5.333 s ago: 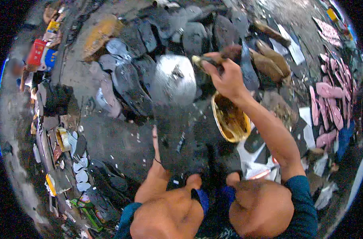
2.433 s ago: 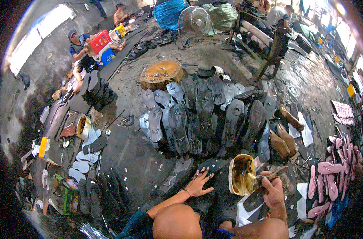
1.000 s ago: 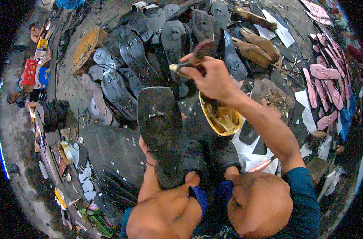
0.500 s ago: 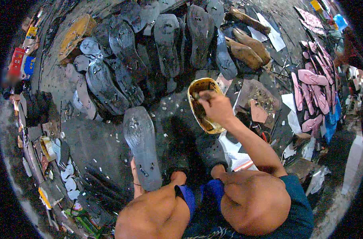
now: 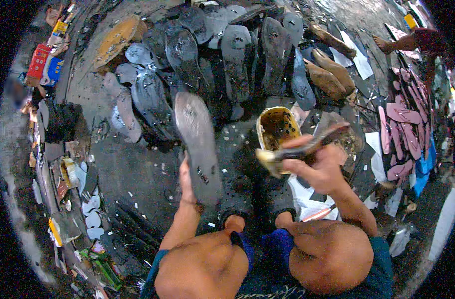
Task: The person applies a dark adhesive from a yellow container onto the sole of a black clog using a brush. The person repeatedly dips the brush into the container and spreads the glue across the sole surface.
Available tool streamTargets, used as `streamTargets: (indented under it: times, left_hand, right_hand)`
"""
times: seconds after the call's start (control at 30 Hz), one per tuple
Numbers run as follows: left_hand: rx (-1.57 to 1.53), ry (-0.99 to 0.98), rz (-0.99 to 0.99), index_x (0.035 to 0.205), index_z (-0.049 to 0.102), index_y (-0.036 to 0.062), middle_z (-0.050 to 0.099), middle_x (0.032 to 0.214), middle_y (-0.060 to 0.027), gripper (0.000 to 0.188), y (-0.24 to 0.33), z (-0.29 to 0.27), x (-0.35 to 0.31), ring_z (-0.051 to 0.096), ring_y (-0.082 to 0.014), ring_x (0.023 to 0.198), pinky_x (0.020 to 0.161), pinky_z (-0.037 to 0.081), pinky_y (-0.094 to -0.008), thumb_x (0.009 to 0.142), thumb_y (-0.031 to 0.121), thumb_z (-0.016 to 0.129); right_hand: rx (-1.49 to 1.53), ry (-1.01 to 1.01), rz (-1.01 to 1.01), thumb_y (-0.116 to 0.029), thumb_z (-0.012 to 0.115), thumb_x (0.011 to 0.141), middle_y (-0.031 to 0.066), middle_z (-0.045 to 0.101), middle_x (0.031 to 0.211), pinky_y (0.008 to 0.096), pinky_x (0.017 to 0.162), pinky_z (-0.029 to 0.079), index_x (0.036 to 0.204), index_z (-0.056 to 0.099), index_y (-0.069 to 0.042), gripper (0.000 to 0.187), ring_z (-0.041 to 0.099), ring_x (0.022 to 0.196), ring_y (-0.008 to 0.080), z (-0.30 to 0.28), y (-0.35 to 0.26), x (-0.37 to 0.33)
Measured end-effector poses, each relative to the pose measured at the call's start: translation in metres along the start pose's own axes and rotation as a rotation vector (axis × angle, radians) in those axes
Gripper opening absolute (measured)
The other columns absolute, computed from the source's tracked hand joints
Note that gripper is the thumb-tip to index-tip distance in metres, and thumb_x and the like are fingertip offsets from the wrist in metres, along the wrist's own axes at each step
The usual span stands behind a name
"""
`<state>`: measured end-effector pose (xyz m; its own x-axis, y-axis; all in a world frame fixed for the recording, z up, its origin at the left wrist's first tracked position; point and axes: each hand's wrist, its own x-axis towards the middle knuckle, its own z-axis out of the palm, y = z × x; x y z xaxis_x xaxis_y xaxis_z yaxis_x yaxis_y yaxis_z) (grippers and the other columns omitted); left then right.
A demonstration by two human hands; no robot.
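Observation:
My left hand (image 5: pixel 186 183) grips a grey-black sandal sole (image 5: pixel 198 144) from behind its left edge, holding it raised and tilted above the floor. The sole's upper part looks shiny; small slots show lower down. In my right hand (image 5: pixel 324 172) is a brush (image 5: pixel 268 157) with a dark handle and pale yellowish bristles pointing left toward the sole, a gap apart from it. The brush is slightly blurred. Just beyond it stands a yellowish tub (image 5: pixel 278 108), its inside stained with brown and dark residue.
Several dark soles (image 5: pixel 236 62) stand and lean across the far side. Brown wooden foot forms (image 5: pixel 327 74) lie right of them. Pink sandal pieces (image 5: pixel 404 114) are heaped at the right, near another person's limb (image 5: pixel 387 45). Scraps (image 5: pixel 92 217) litter the left.
My right hand has come out of the tub with the brush and moved right and nearer. My left hand has lifted the sole up and slightly right. Another person's limb has appeared at upper right.

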<state>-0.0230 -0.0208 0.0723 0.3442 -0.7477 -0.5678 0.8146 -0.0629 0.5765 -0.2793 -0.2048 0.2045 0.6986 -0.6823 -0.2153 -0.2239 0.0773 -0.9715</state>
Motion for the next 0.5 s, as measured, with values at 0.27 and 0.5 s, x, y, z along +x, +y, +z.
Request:
streamTargets:
  times: [0.27, 0.5]
  left_hand:
    - [-0.356, -0.425, 0.026, 0.126, 0.060, 0.0062, 0.070, 0.109, -0.0112, 0.056, -0.001, 0.046, 0.026, 0.067, -0.0243, 0.101, 0.091, 0.054, -0.0427, 0.101, 0.050, 0.037]
    - [0.039, 0.010, 0.395, 0.113, 0.064, 0.0029, 0.069, 0.102, -0.0101, 0.035, 0.033, 0.033, 0.052, 0.067, -0.0229, 0.088, 0.081, 0.055, -0.0365, 0.103, 0.027, 0.041]
  right_hand:
    - [-0.202, -0.060, -0.757, -0.007, 0.071, 0.083, 0.0111, 0.073, 0.106, 0.0382, 0.079, 0.054, 0.114, 0.070, -0.009, 0.031, 0.070, 0.093, 0.0273, 0.058, 0.013, 0.107]
    - [-0.205, -0.379, -0.688, -0.012, 0.070, 0.086, 0.0090, 0.071, 0.105, 0.0359, 0.077, 0.054, 0.114, 0.070, -0.007, 0.028, 0.068, 0.091, 0.0265, 0.064, 0.034, 0.046]
